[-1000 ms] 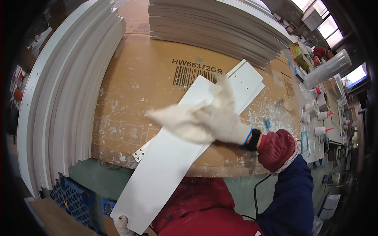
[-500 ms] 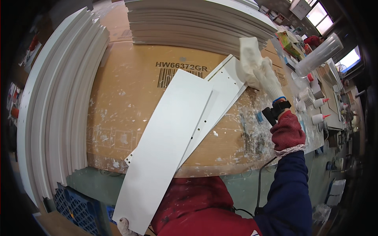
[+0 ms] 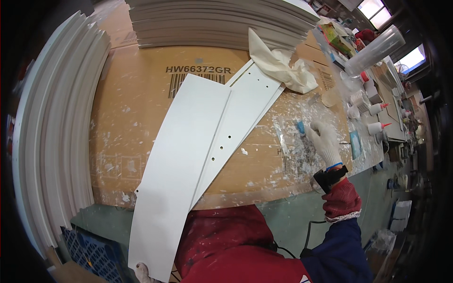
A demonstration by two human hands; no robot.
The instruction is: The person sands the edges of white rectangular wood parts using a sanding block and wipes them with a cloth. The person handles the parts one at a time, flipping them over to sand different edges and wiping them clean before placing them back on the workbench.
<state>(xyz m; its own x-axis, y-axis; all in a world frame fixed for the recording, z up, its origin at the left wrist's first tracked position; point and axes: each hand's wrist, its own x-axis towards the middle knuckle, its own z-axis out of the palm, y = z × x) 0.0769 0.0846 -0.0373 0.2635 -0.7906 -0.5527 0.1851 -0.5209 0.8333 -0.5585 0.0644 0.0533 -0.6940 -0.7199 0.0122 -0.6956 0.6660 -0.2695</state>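
A long white panel (image 3: pixel 181 137) lies tilted across other white boards, its near end overhanging the table edge. My left hand (image 3: pixel 141 272), in a pale glove, grips that near corner; most of its fingers are hidden under the panel. Beneath and to the right is another white board (image 3: pixel 247 101) with several drilled holes. A crumpled off-white cloth (image 3: pixel 281 66) rests over its far end. My right hand (image 3: pixel 324 144), gloved and empty, is over the cardboard right of the boards, fingers apart. Its fingertips are close beside a small blue piece (image 3: pixel 300 126); whether they touch it, I cannot tell.
Paint-flecked cardboard (image 3: pixel 122 118) covers the table. Tall stacks of white panels stand at left (image 3: pixel 56 132) and at the back (image 3: pixel 212 26). Along the right are red-tipped glue bottles (image 3: pixel 375 128) and a clear plastic roll (image 3: pixel 377 49). A blue crate (image 3: pixel 92 252) sits below left.
My right hand has let go of the cloth and drawn back toward me, near the small blue piece. The cloth now lies on the boards. My left hand still holds the panel corner.
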